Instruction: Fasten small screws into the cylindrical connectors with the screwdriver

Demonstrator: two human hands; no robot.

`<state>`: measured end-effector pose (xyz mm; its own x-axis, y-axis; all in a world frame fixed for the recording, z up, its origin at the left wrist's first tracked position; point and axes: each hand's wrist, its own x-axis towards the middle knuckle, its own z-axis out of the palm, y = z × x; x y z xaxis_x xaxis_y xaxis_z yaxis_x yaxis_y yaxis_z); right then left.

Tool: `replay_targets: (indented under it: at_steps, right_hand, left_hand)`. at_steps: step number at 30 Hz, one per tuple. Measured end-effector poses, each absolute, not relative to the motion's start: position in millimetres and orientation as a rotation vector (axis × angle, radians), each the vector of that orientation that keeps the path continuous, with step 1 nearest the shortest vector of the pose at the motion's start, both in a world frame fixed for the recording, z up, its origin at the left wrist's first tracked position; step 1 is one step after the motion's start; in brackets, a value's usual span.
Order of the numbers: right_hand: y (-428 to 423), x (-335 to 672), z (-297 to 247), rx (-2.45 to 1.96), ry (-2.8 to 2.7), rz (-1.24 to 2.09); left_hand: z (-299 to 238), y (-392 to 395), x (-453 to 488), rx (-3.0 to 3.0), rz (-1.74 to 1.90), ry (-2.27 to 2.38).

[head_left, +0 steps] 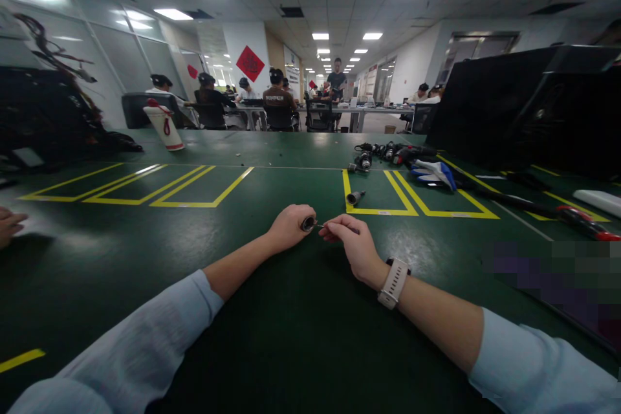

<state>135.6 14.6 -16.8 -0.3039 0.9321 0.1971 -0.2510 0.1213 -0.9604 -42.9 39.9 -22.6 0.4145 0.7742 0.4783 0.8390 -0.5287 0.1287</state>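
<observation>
Facing inward, left hand curled around cylinder, right hand pinching rod.

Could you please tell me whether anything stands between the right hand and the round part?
Nothing visible blocks the way; only the thin rod held by the right hand points toward the round part in the left hand. Whether it touches, I cannot tell.

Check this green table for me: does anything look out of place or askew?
Slightly: the small grey part lies on its side overlapping the yellow tape, and the blue-and-white glove also covers some tape, so neither sits neatly inside the outlines.
</observation>
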Motion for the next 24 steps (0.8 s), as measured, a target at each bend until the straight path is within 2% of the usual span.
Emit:
replay_targets:
  at_steps: [5, 11, 14, 19, 21, 24]
  right_hand:
    - [19, 138, -16, -0.725, -1.158, 1.655]
    - [26, 139, -19, -0.671, -0.998, 1.822]
    - [23, 137, -19, -0.652, -1.059, 1.713]
    - [14, 135, -16, -0.711, -1.392, 1.345]
    - [13, 135, -15, -0.724, -1.429, 1.343]
    - [16, 136, -16, -0.698, -1.291, 1.526]
  left_hand:
    - [-23, 38, -43, -2.538, -0.755, -1.419]
    - [-24, 40, -43, -2.563, -0.941, -1.44]
    - [-25, 42, -44, -2.57, -0.986, -1.425]
    - [-26, 41, -45, -2.546, -0.887, -1.4]
    - [-26, 41, -45, -2.556, -0.857, -1.379]
    - [-25, 40, -45, -2.561, -0.897, -1.374]
